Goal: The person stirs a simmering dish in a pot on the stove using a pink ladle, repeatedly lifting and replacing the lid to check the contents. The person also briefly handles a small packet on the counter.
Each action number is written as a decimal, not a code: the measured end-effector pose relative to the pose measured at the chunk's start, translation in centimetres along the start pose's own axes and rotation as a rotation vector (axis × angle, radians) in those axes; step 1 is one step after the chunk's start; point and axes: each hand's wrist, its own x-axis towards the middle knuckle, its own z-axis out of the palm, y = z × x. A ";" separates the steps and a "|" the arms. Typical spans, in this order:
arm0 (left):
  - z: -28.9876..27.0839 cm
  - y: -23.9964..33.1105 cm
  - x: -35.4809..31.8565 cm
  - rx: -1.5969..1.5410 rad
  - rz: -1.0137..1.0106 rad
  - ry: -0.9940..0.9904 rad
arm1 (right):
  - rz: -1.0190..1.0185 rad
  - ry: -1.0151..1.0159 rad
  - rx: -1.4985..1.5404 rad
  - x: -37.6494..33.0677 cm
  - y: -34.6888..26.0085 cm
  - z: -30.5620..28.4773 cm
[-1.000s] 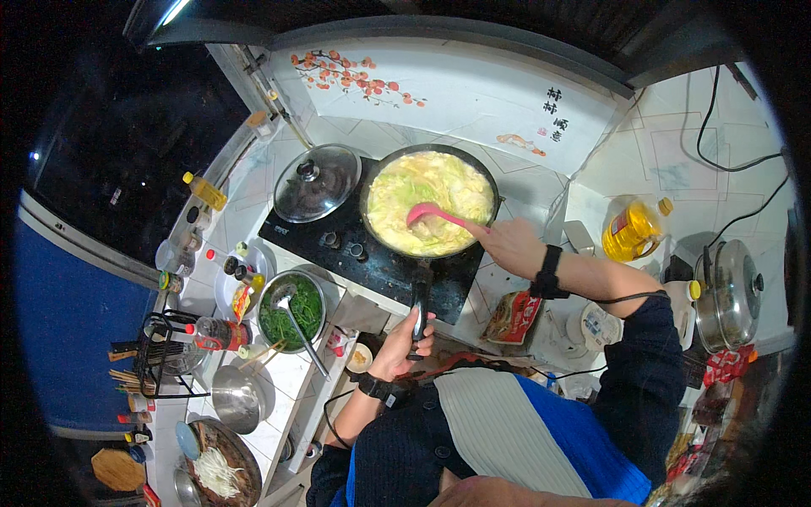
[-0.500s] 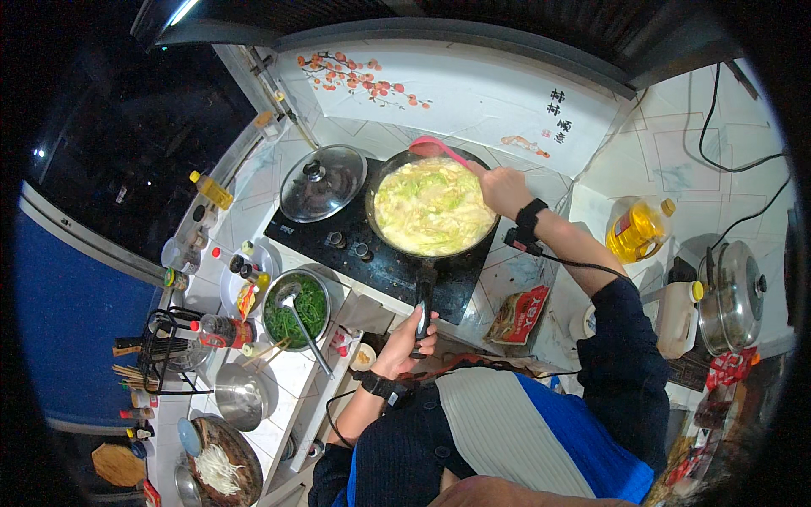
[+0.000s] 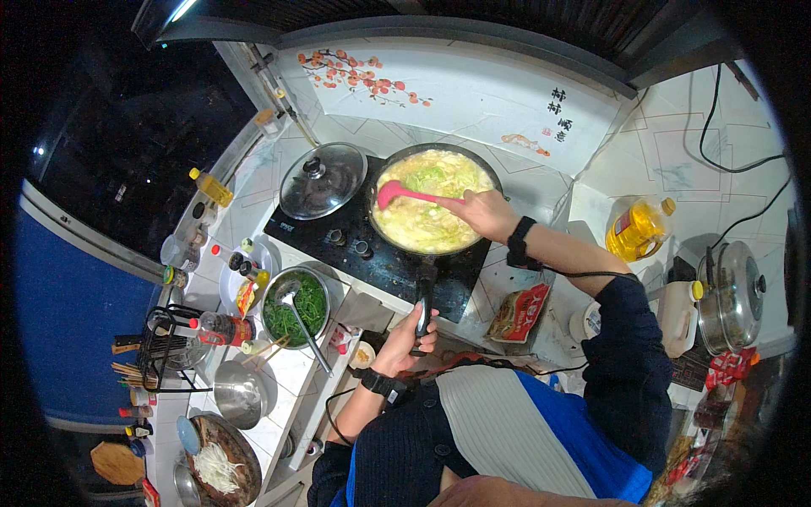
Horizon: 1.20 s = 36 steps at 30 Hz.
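Note:
A dark frying pan (image 3: 498, 179) sits on the black cooktop (image 3: 312, 247), full of pale yellow-green shredded vegetable (image 3: 435, 207) in cloudy liquid. My left hand (image 3: 412, 336) is wrapped round the pan's black handle (image 3: 425, 291). Over the pan's right side, my right hand (image 3: 485, 215) grips a pink-red spatula (image 3: 422, 197). The spatula's head dips into the food near the pan's left edge. Its grip end is hidden in my fingers. A glass lid (image 3: 323, 182) with a dark knob lies on the cooktop left of the pan.
Left of the cooktop stands a bowl of green leaves (image 3: 308, 306) with a slotted ladle (image 3: 306, 325) across it. A steel bowl (image 3: 241, 395) and a round board with white shreds (image 3: 217, 469) are nearer me. At right are a red packet (image 3: 518, 313), an oil jug (image 3: 635, 232) and a steel pot (image 3: 733, 300).
My right hand has moved a little left and nearer me. The spatula's head has swept from the pan's far rim to its left side. My left hand stays on the handle.

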 end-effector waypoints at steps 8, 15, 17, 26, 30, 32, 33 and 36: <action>0.1 0.1 0.0 -0.007 -0.007 -0.011 | 0.004 -0.117 -0.245 -3.8 3.4 -6.0; 0.0 0.1 0.1 -0.004 -0.004 -0.002 | 0.208 -0.336 0.128 -5.2 0.4 -5.7; 0.0 -0.1 0.0 -0.010 -0.006 -0.002 | 0.266 -0.323 0.171 -4.9 0.8 -5.0; 0.2 0.1 -0.1 -0.007 0.005 -0.011 | 0.262 -0.203 0.230 -7.4 1.6 -8.8; 0.2 0.0 -0.1 -0.011 -0.006 -0.004 | 0.207 -0.304 0.045 -7.9 -0.2 -7.2; 0.1 0.1 -0.1 -0.004 -0.002 -0.003 | 0.225 -0.363 0.031 -7.2 -0.7 -4.9; 0.1 0.1 0.0 0.002 0.002 -0.006 | 0.208 -0.320 0.049 -6.9 -0.9 -3.8; 0.0 0.1 -0.1 -0.018 -0.008 -0.022 | 0.196 -0.224 0.065 -5.9 -1.2 -1.0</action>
